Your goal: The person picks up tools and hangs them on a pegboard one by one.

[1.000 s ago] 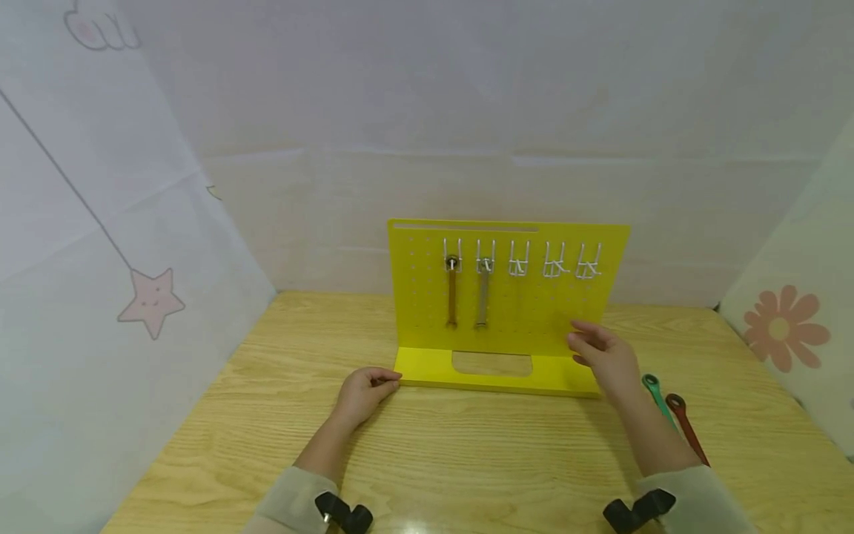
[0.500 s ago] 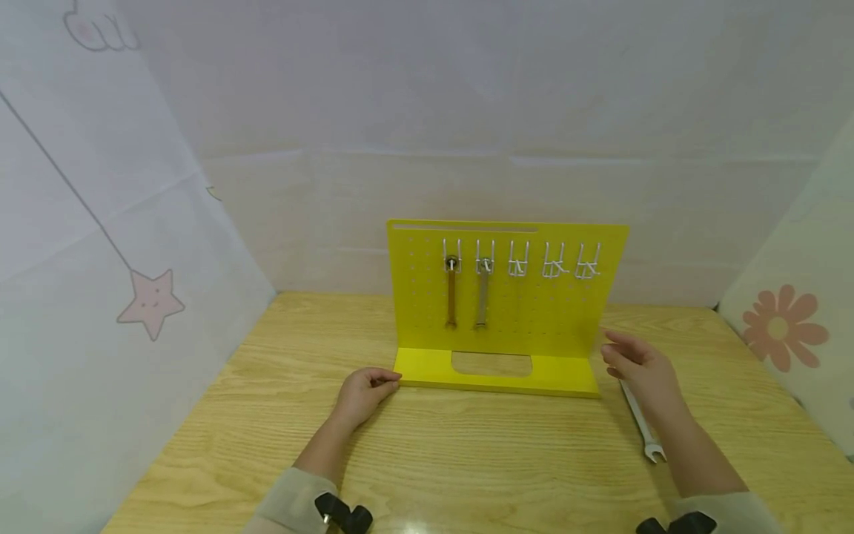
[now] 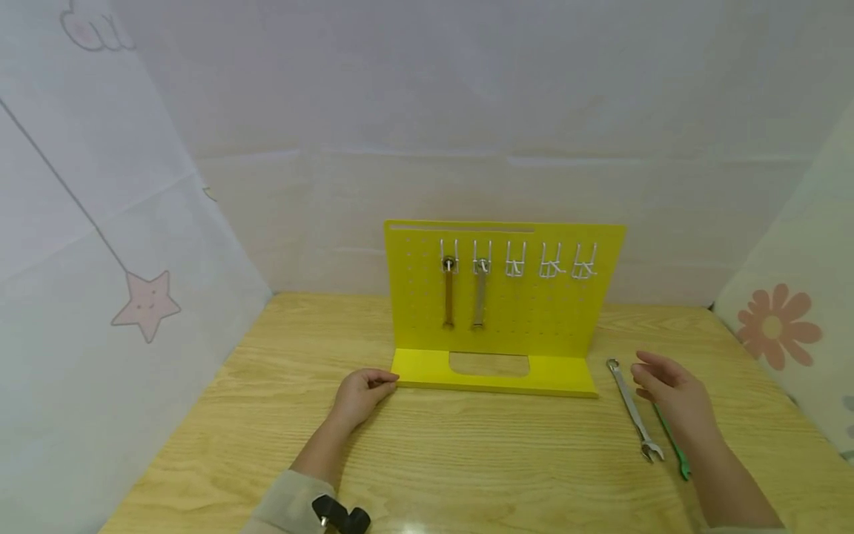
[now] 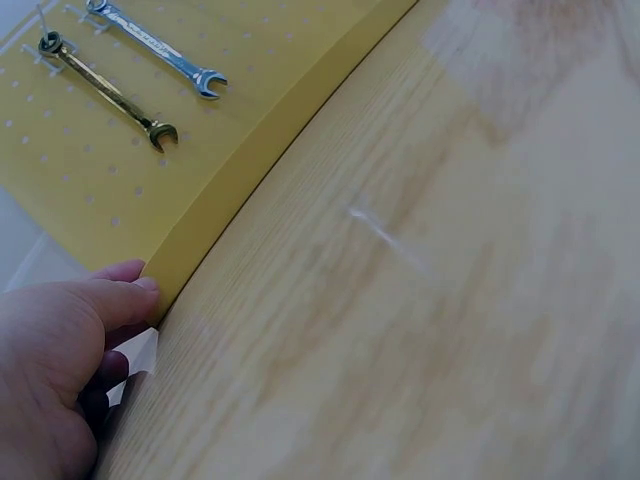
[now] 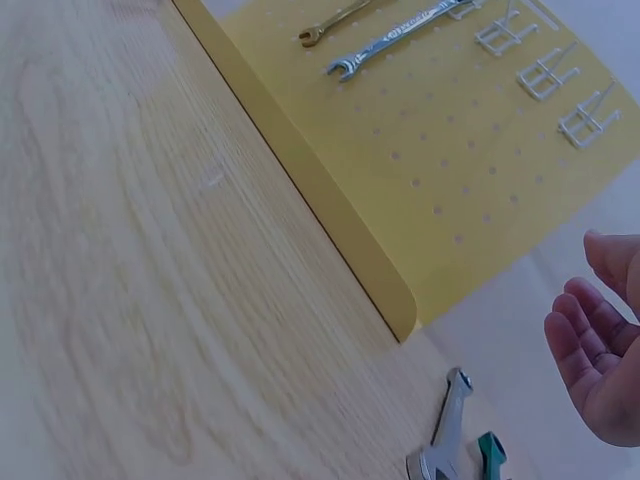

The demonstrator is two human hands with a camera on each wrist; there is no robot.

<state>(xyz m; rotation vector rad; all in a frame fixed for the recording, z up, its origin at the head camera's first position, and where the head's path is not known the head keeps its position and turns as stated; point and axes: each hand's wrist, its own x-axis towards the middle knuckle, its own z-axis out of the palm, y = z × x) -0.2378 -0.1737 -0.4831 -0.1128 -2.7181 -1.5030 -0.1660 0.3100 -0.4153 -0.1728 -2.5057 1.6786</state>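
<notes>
Tabletop: light wood grain, small glare spot at near edge. Pale fabric backdrop behind, horizontal creases across it. Left side panel: white, printed smiling pink star on a thin grey line. Right side panel: coral flower print, yellowish centre. Lighting soft, slightly dim.

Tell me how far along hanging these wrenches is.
Done: a golden combination wrench and a silver combination wrench hang on the yellow pegboard. In hand: the left hand pinches its corner; the right hand holds nothing. Apparently left: three bare hooks, plus a loose silver wrench and green wrench on the table.
</notes>
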